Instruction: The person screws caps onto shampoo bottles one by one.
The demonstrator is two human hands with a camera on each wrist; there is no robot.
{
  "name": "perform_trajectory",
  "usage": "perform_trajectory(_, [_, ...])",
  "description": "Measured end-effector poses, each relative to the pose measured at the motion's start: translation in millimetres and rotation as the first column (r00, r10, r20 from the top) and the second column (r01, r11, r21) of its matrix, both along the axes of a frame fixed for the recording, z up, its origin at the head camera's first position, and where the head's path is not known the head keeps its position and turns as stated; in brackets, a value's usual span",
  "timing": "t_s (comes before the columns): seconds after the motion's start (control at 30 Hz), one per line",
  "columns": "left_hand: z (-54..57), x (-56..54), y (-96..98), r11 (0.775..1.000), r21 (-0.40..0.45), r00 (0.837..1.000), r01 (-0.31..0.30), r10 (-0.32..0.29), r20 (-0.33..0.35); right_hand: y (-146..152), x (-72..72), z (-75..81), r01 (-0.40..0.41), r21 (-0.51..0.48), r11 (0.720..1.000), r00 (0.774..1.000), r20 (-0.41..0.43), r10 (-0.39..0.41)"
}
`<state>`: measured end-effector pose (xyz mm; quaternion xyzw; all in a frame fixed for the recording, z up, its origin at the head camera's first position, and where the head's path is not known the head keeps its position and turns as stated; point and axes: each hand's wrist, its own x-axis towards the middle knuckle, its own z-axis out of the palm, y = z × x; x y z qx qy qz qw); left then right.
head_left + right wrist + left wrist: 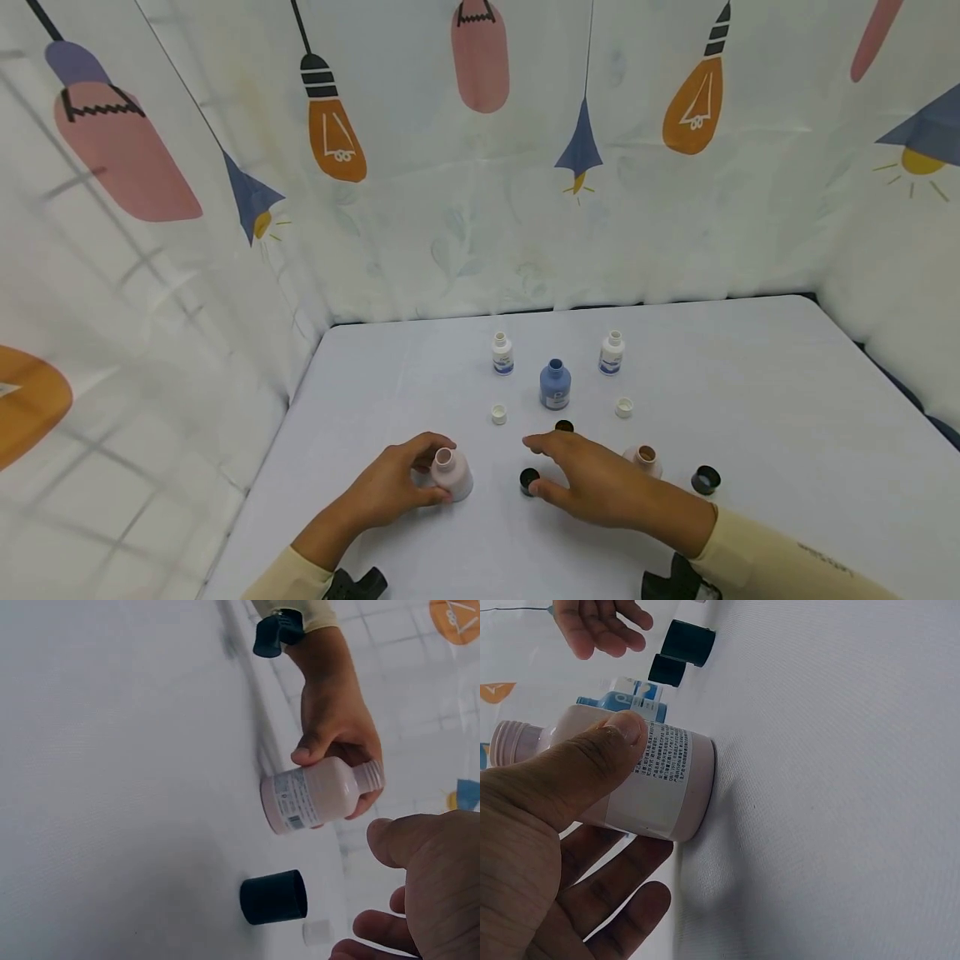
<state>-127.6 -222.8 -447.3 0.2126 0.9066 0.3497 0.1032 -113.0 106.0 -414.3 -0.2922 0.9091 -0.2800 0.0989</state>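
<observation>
My left hand (401,483) grips an uncapped pink bottle (452,479) by its sides, thumb on the near side. In the left wrist view the bottle (660,780) shows a printed label and a bare threaded neck. My right hand (592,483) is spread over the table, fingers relaxed and empty. Close by its thumb is a black cap (529,479); in the right wrist view this cap (274,898) stands apart from the fingers. Past the right hand's knuckles, another dark cap (564,426) is partly hidden. A second pink bottle (646,457) is partly covered by my right forearm.
An open blue bottle (555,388) stands mid-table, with one open white bottle (502,356) behind left and another white bottle (611,355) behind right. A white cap (498,414) and another white cap (624,407) lie nearer. A dark cap (706,480) sits beyond my right forearm.
</observation>
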Motion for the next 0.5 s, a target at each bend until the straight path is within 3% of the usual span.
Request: perform_trajectory(0.5, [2.9,1.0,0.5,1.000,0.013,1.000,0.005,-0.005,-0.002,1.5,-1.7,-24.5,-0.010,-0.016,1.000,0.999,0.038,0.011])
